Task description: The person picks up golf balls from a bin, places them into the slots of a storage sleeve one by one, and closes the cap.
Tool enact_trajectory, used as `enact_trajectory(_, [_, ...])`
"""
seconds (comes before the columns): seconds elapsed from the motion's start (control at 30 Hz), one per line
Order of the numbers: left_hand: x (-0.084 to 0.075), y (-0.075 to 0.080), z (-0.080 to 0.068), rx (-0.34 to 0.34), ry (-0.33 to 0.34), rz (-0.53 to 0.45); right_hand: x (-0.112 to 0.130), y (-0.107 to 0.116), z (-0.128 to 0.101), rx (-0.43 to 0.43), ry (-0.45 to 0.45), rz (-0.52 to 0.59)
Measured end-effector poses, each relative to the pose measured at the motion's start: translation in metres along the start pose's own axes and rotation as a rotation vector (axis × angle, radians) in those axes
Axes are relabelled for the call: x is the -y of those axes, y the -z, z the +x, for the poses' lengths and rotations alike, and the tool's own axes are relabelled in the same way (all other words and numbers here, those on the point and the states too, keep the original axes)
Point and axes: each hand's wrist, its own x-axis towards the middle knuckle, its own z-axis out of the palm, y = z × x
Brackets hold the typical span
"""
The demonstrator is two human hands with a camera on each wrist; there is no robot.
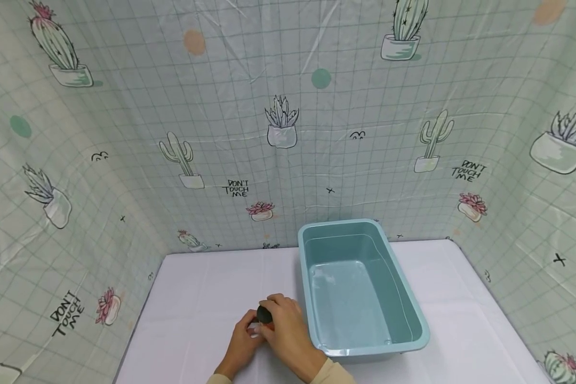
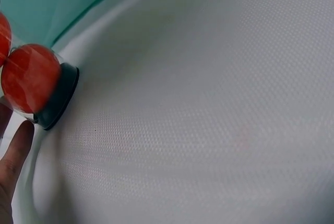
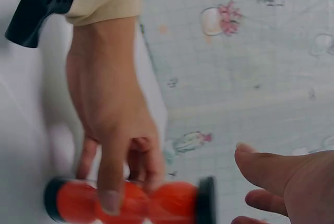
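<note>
A clear tube holding orange-red balls, with a dark cap (image 1: 264, 314) on its upper end, stands roughly upright just left of the blue basin. In the right wrist view the whole tube (image 3: 172, 200) shows sideways, three balls in a row between two dark caps. My left hand (image 3: 112, 104) grips it round the middle, thumb across the front. In the left wrist view the lower ball (image 2: 31, 78) and cap show beside a fingertip. My right hand (image 1: 288, 325) is at the upper cap; from the right wrist its thumb and fingers appear spread just beyond that cap.
A light blue plastic basin (image 1: 360, 352) stands right of the hands, its near left rim close to the right hand. A white cloth covers the table (image 1: 187, 320). Hanging sheets (image 1: 230, 133) with cactus prints enclose the back and both sides.
</note>
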Motion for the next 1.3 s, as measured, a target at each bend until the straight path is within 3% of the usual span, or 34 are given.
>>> enact_trajectory(0.37, [0.003, -0.002, 0.002, 0.033, -0.013, -0.050, -0.005, 0.058, -0.005, -0.072, 0.008, 0.088])
enact_trajectory(0.53, [0.001, -0.001, 0.001, 0.045, 0.010, -0.037, -0.029, 0.083, -0.006, -0.133, -0.056, 0.134])
enact_trajectory(0.8, [0.002, -0.001, -0.002, 0.045, -0.003, 0.013, -0.082, 0.127, -0.023, -0.295, -0.021, 0.100])
enact_trajectory(1.13, [0.000, 0.003, -0.007, 0.063, -0.011, 0.031, -0.143, 0.180, -0.048, -0.343, -0.236, 0.034])
enact_trajectory(1.3, [0.003, 0.010, -0.011, 0.015, -0.042, 0.052, -0.179, 0.193, -0.066, -0.379, -0.321, -0.011])
